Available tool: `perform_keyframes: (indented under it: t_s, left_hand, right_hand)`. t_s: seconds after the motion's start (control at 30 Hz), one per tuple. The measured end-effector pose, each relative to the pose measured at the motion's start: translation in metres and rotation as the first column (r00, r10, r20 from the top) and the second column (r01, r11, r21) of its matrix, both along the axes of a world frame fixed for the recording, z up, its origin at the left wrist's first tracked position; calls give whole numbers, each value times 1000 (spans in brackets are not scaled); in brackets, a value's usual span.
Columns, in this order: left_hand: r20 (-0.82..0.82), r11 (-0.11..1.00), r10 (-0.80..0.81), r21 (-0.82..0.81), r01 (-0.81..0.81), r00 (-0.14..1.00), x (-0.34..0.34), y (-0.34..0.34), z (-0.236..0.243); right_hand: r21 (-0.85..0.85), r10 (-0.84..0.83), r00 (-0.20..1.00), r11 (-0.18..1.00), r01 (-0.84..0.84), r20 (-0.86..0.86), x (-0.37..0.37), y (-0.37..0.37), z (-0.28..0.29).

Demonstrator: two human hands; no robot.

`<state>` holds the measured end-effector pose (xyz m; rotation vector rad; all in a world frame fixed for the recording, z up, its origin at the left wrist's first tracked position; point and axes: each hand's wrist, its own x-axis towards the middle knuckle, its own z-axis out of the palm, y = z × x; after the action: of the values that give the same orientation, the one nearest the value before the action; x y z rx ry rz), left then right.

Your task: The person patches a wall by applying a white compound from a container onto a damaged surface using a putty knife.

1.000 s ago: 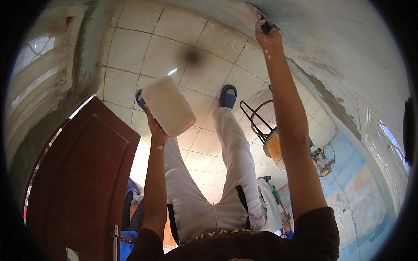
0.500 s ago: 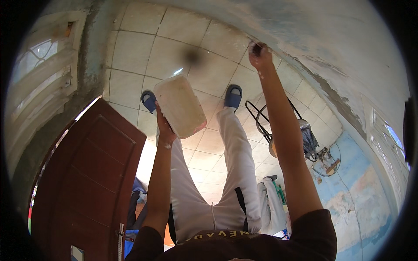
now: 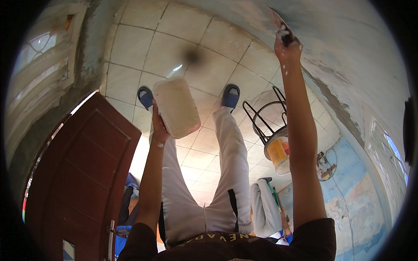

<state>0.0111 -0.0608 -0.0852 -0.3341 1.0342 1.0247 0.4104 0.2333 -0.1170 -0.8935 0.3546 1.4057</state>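
My left hand (image 3: 159, 125) is closed on the near left side of an off-white rectangular tub (image 3: 177, 106) with rounded corners. The tub is tilted in front of my legs, and a reddish smear shows at its near right corner. Up at the far right, my right hand (image 3: 288, 50) is wrapped around the dark handle of a plastering trowel (image 3: 278, 20). The trowel's thin blade sits edge-on at the wall (image 3: 339, 35), and I cannot tell whether it touches. White paste spots my right fingers and wrist.
A black metal stool frame (image 3: 257, 124) stands to the right, with a yellow and white bucket (image 3: 278, 153) beside it. On the left, a brown door (image 3: 82, 174) hangs ajar. Coiled cable (image 3: 328, 165) lies by the blue patchy wall (image 3: 348, 200). Pale tiles (image 3: 174, 17) cover the floor.
My right hand has moved farther away and to the right, up along the wall, and the trowel blade now shows. The tub has shifted slightly left, still in my left hand.
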Motion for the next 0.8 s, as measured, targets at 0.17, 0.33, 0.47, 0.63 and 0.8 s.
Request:
perform_keyframes:
  t_s: [0.17,0.33,0.47,0.63,0.8]
  left_hand:
    - [163,998,17,51,-26,986,25,10,13]
    - [155,1000,3,12,-5,988,43,23,17]
    - [90,1000,5,22,-7,996,25,15,11]
    - [6,1000,3,-18,-3,1000,6,2,2]
    - [37,998,-35,-47,37,999,5,8,16]
  right_hand:
    - [-25,-197,979,980,199,53,10,-51,1]
    - [53,173,985,984,-172,-4,17,-45,-120]
    - [-175,279,958,948,-264,63,-12,-5,-130]
    - [-29,35,999,999,-34,34,29,13,-69]
    - [47,30,966,998,-44,258,36,-38,28]
